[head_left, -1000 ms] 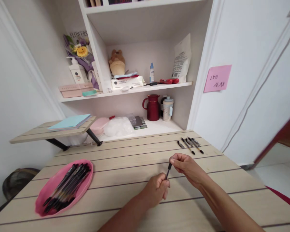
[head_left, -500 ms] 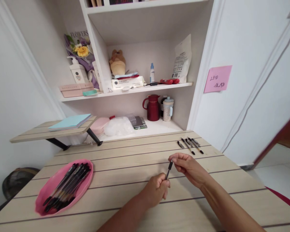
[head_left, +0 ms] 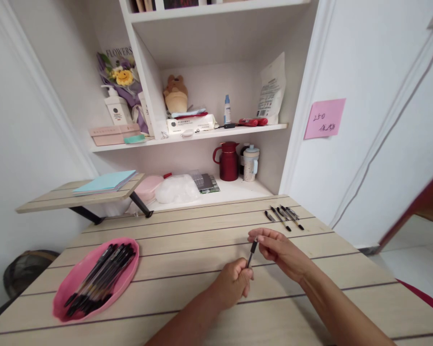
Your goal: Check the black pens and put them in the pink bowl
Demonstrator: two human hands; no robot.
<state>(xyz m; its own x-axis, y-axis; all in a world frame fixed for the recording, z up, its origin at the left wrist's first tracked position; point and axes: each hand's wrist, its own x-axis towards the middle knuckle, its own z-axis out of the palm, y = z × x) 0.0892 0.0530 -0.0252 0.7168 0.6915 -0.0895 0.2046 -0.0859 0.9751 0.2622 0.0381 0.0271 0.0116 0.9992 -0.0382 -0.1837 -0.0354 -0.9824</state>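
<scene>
Over the middle of the table, a pen (head_left: 253,251) with a clear barrel and black grip is held at a slant. My left hand (head_left: 234,282) is closed around its lower end, hiding that part. At the upper end, the fingertips of my right hand (head_left: 279,250) pinch the silvery tip; the other fingers are loosely curled. Beyond my right hand lie pens and loose pen parts (head_left: 284,218), several of them, side by side. To the left, a pink basket (head_left: 60,291) holds a heap of black-capped pens (head_left: 104,276).
A small raised stand (head_left: 39,202) with blue paper (head_left: 106,181) rises at the back left. White shelving (head_left: 202,139) borders the table's far side, carrying a red jug (head_left: 228,162) and a cup (head_left: 251,164). A pink note (head_left: 324,118) is stuck on the right wall.
The fingers of my right hand have shifted slightly left at the pen's tip. My left hand keeps its grip, and the other things stay put.
</scene>
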